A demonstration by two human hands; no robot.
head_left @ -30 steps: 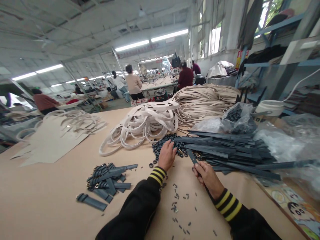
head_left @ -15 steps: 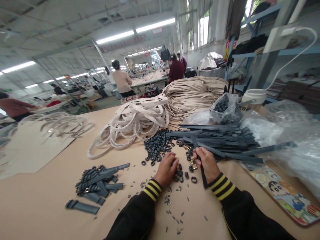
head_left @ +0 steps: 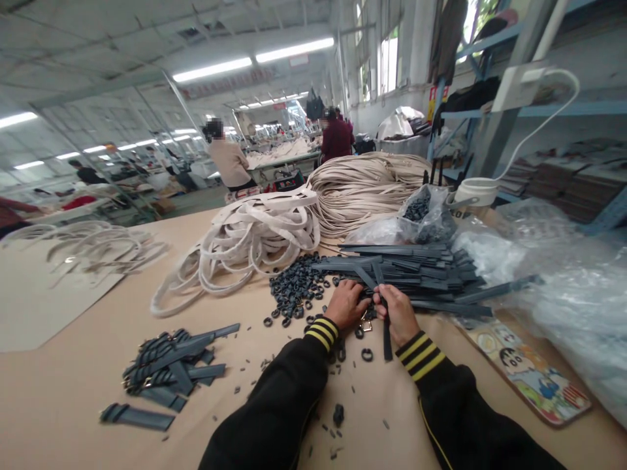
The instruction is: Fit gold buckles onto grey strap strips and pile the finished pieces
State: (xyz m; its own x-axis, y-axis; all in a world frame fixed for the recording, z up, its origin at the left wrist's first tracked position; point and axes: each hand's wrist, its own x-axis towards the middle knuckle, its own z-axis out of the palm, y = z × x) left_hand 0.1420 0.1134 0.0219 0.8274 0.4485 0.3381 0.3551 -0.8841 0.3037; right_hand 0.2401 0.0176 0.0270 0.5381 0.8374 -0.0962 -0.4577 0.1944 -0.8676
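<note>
A dark strap [head_left: 386,333] is pinched in my right hand [head_left: 399,314], one end hanging toward me and the other rising past my fingers. Close beside it, my left hand [head_left: 347,303] is bent over small parts near a gold buckle [head_left: 366,323]; what its fingers hold, if anything, is hidden. Small dark loops [head_left: 294,287] lie heaped left of my hands. Behind them spreads a pile of long dark strips [head_left: 421,271]. Several straps with buckles [head_left: 181,362] are stacked at the left, and one loop [head_left: 367,355] lies below my right hand.
Pale looped bands [head_left: 259,235] and a thick bundle of beige cords [head_left: 362,186] lie farther back. At right are clear plastic bags [head_left: 563,281], a white tub [head_left: 475,192] and a cartoon-printed case [head_left: 533,372]. People stand at tables beyond.
My left hand has moved right and up, close to my right hand. A small dark piece now lies on the table nearer to me. The view has shifted slightly to the right.
</note>
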